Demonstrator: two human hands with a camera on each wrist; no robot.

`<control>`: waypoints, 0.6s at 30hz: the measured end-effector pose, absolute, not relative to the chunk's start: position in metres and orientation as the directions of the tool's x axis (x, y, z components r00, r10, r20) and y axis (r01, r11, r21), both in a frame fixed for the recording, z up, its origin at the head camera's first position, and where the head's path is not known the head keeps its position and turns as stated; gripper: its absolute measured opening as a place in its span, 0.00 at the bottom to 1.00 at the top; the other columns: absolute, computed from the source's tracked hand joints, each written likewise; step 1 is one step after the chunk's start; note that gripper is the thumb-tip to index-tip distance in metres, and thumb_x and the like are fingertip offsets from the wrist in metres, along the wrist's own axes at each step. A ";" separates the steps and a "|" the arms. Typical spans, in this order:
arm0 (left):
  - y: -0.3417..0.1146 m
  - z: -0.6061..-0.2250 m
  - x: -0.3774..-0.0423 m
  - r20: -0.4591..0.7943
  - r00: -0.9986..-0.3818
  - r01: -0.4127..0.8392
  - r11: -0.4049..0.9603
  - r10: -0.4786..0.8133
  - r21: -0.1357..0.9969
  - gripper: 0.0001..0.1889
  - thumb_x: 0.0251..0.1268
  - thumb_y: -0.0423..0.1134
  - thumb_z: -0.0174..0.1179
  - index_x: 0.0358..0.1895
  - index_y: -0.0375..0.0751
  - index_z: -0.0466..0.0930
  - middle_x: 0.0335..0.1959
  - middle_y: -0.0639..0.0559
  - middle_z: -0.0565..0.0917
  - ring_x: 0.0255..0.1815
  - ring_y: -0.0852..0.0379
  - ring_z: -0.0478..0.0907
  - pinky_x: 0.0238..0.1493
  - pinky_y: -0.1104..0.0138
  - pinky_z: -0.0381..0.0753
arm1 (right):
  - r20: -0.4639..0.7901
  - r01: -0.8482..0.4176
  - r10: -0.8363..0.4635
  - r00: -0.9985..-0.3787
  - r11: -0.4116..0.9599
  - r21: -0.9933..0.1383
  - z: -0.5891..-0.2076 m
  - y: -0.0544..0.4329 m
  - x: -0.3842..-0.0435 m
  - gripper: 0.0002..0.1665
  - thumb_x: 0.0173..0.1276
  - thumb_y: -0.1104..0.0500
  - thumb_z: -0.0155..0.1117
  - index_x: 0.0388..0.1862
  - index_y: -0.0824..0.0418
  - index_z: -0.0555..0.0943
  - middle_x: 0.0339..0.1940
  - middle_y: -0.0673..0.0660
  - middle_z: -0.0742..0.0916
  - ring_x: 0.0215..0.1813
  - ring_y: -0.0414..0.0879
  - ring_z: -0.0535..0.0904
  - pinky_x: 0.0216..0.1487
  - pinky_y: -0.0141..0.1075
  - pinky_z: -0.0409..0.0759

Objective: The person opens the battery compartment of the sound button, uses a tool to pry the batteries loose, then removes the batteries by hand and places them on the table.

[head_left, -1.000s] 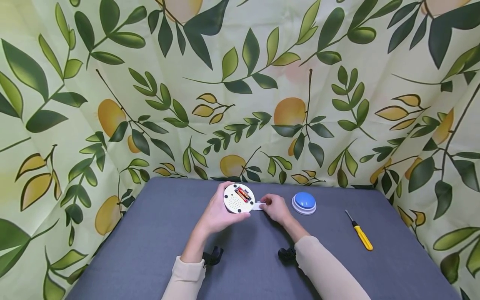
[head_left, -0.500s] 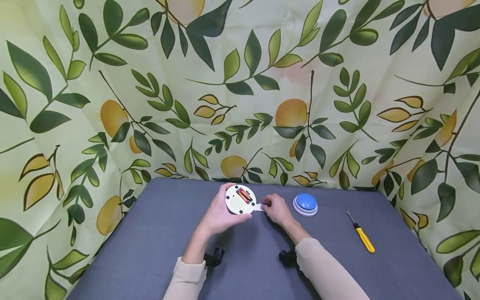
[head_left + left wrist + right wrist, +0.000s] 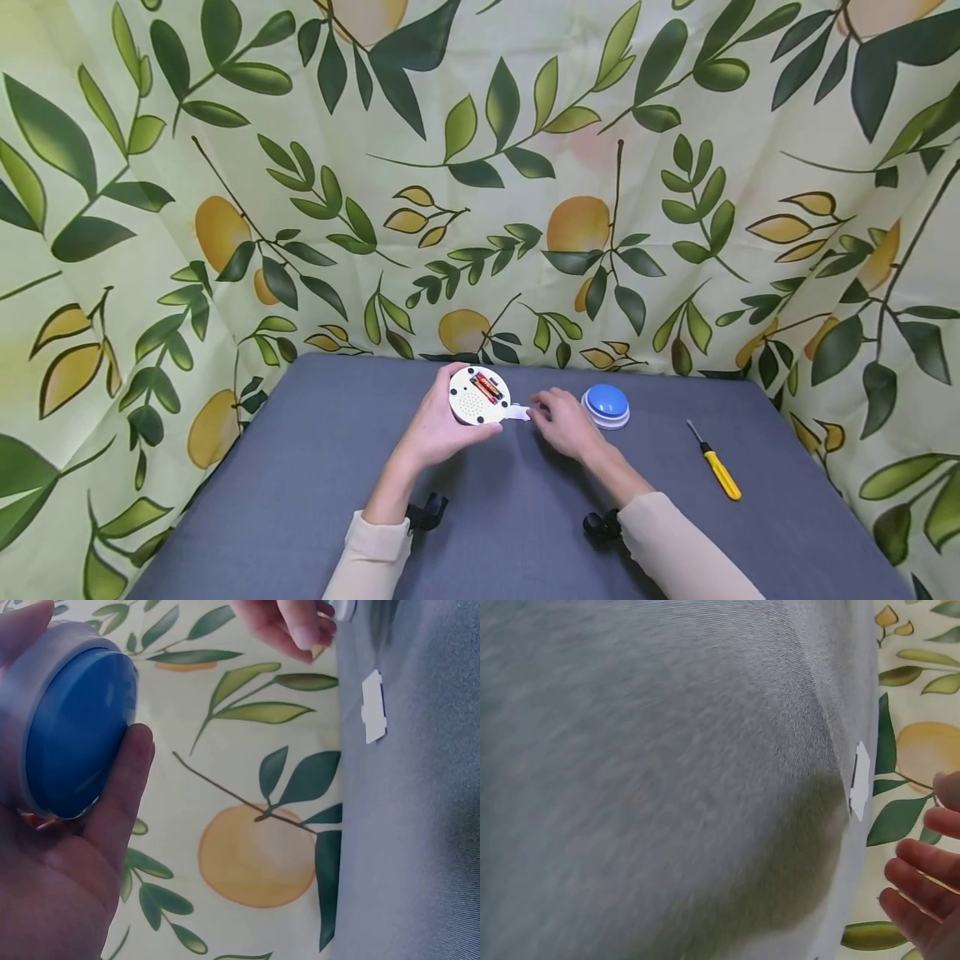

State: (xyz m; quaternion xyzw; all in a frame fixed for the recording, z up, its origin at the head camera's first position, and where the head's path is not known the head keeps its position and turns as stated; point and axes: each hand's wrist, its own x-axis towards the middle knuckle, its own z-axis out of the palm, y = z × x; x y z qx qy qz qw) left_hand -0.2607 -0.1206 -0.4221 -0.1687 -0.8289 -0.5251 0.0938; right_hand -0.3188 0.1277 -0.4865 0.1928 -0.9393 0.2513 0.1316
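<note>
In the head view my left hand (image 3: 442, 429) grips a round push-button device (image 3: 470, 406), its white underside turned to me. Batteries (image 3: 489, 388) with red and black wrappers sit in the uncovered compartment. The left wrist view shows its blue dome (image 3: 82, 735), with a finger along the edge. A small white battery cover (image 3: 373, 707) lies flat on the grey table, just right of the device in the head view. My right hand (image 3: 566, 423) is beside the cover, its fingers loosely bent and holding nothing. The right wrist view shows these fingers (image 3: 922, 877) apart from the cover.
A second blue-domed button (image 3: 606, 406) on a white base stands right behind my right hand. Farther right lies a screwdriver (image 3: 716, 462) with a yellow handle. A leaf-and-fruit patterned cloth (image 3: 480, 208) hangs behind the grey table (image 3: 300, 500).
My right hand has let go of the white battery cover and moved slightly right. The cover now lies on the table. The left hand keeps its grip on the device.
</note>
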 end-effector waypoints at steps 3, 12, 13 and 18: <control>-0.120 -0.422 -0.261 0.335 -0.924 0.382 0.390 0.184 0.838 0.52 0.39 0.49 0.83 0.71 0.47 0.62 0.56 0.53 0.78 0.54 0.53 0.74 0.56 0.54 0.72 | 0.335 -0.460 -0.348 -0.875 0.813 -0.356 -0.484 0.133 -0.310 0.16 0.70 0.54 0.69 0.50 0.64 0.86 0.43 0.57 0.85 0.46 0.54 0.81 0.49 0.49 0.79; -0.118 -0.422 -0.260 0.332 -0.924 0.381 0.399 0.189 0.834 0.54 0.39 0.50 0.83 0.72 0.44 0.61 0.56 0.53 0.77 0.54 0.53 0.74 0.56 0.54 0.71 | 0.307 -0.483 -0.400 -0.864 0.832 -0.274 -0.480 0.148 -0.290 0.21 0.73 0.51 0.66 0.57 0.63 0.84 0.49 0.59 0.85 0.53 0.57 0.81 0.57 0.52 0.77; -0.118 -0.422 -0.260 0.332 -0.924 0.382 0.399 0.190 0.834 0.54 0.39 0.50 0.83 0.72 0.44 0.62 0.56 0.53 0.77 0.54 0.53 0.74 0.56 0.54 0.71 | 0.305 -0.479 -0.397 -0.865 0.835 -0.270 -0.480 0.150 -0.288 0.21 0.73 0.51 0.66 0.57 0.63 0.83 0.50 0.59 0.85 0.54 0.56 0.81 0.57 0.52 0.77; -0.116 -0.423 -0.260 0.332 -0.925 0.380 0.400 0.188 0.834 0.53 0.38 0.50 0.83 0.71 0.46 0.62 0.56 0.53 0.77 0.54 0.53 0.74 0.56 0.54 0.72 | 0.309 -0.475 -0.396 -0.865 0.844 -0.249 -0.480 0.163 -0.279 0.23 0.73 0.49 0.65 0.58 0.63 0.83 0.50 0.58 0.85 0.54 0.56 0.81 0.58 0.52 0.77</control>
